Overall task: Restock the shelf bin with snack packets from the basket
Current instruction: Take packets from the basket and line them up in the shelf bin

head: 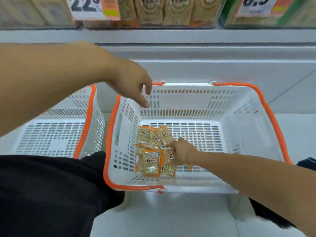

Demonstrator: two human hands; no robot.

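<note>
Low in the white-and-orange plastic basket (pixel 196 103), right hand (pixel 183 152) grips tan snack packets (pixel 151 151); left hand (pixel 135 82) hangs loose-fingered, empty. Several packets left.

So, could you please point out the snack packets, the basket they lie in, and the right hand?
snack packets (pixel 151 164), head view, front packet's label.
basket (pixel 109 134), head view, left orange rim.
right hand (pixel 182 152), head view, back of hand.

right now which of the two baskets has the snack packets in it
The right basket, the one the right hand reaches into; its packets lie at the floor's left. The left basket shows none.
</note>
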